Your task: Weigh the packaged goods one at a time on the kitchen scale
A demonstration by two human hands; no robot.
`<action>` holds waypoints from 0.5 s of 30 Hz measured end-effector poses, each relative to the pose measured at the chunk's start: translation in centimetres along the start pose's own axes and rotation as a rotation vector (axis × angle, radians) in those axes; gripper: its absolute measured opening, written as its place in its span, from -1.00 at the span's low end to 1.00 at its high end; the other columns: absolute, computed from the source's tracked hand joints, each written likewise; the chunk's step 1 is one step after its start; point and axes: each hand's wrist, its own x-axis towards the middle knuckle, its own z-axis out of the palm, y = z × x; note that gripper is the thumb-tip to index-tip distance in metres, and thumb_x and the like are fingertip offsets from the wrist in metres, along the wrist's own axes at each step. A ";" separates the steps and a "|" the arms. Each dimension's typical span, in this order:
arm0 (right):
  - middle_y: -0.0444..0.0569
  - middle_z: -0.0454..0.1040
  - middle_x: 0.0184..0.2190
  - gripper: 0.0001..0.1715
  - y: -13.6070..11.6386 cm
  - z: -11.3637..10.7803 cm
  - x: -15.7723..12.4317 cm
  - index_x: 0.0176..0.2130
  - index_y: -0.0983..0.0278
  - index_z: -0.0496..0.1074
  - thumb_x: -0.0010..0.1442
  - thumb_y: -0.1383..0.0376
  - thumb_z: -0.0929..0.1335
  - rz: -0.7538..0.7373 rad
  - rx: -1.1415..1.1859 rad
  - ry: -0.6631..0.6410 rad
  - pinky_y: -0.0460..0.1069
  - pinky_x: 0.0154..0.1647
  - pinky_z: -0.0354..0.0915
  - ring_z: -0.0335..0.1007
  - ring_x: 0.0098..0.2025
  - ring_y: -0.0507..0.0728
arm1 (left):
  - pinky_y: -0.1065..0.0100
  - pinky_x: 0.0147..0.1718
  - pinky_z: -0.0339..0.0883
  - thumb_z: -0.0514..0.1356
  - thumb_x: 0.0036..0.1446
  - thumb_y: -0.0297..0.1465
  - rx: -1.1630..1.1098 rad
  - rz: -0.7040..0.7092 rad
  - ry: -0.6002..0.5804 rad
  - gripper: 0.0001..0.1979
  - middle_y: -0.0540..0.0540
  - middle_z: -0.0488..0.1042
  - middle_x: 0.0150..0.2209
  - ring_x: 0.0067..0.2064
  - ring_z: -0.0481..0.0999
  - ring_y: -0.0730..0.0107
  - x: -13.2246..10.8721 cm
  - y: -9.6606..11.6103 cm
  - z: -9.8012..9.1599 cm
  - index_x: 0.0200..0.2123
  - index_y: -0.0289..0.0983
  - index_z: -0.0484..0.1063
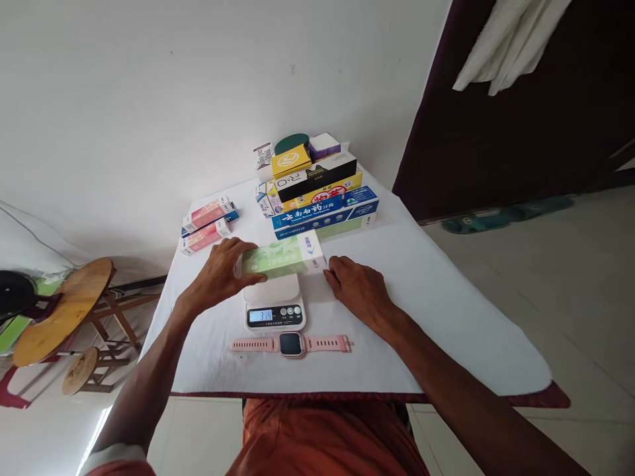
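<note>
A light green and white box [282,256] is held above the white digital scale [274,307], hiding part of its platform. My left hand [223,270] grips the box's left end between thumb and fingers. At the right end, my right hand [356,285] has its fingers curled together against the box's lower corner. Digits show on the scale's display. A pink watch [291,344] lies stretched out in front of the scale.
Behind the scale stand stacked blue toothpaste boxes [325,211], a black box [317,175] and a yellow box [291,160]. Pink boxes [206,236] lie at the back left of the white-covered table [446,330]. A wooden stool [81,370] stands on the floor at left.
</note>
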 end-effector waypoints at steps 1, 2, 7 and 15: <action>0.06 0.60 -0.18 -0.75 0.0 0.0 0.0 -0.09 0.29 0.46 0.51 0.30 0.21 0.006 -0.002 -0.003 0.00 -0.44 -0.03 0.53 -0.27 0.15 | 0.01 0.06 0.39 0.37 0.26 -0.06 0.030 0.015 0.042 -0.52 -0.16 0.54 0.03 0.07 0.51 0.04 0.9 0.6 -0.3 0.14 -0.14 0.46; 0.07 0.60 -0.17 -0.75 0.0 0.0 0.1 -0.08 0.29 0.46 0.50 0.30 0.22 0.012 -0.005 -0.003 0.00 -0.44 -0.03 0.54 -0.26 0.16 | 0.01 0.06 0.38 0.36 0.26 -0.04 0.069 0.028 0.077 -0.50 -0.17 0.53 0.03 0.08 0.50 0.03 2.0 1.2 -0.5 0.15 -0.14 0.46; 0.05 0.62 -0.16 -0.79 0.1 0.2 0.2 -0.09 0.27 0.47 0.49 0.29 0.25 0.011 -0.011 0.026 0.00 -0.41 -0.01 0.56 -0.22 0.16 | 0.00 0.07 0.30 0.30 0.31 -0.07 0.256 0.044 0.142 -0.54 -0.24 0.51 0.04 0.10 0.44 -0.06 9.2 4.3 1.3 0.15 -0.19 0.45; 0.04 0.62 -0.19 -0.79 0.1 0.1 0.1 -0.11 0.27 0.47 0.49 0.30 0.25 -0.005 -0.021 0.025 -0.01 -0.42 -0.02 0.56 -0.26 0.14 | -0.01 0.10 0.25 0.19 0.40 -0.10 0.328 -0.002 0.200 -0.61 -0.35 0.46 0.18 0.17 0.40 -0.13 14.2 5.2 5.1 0.11 -0.23 0.47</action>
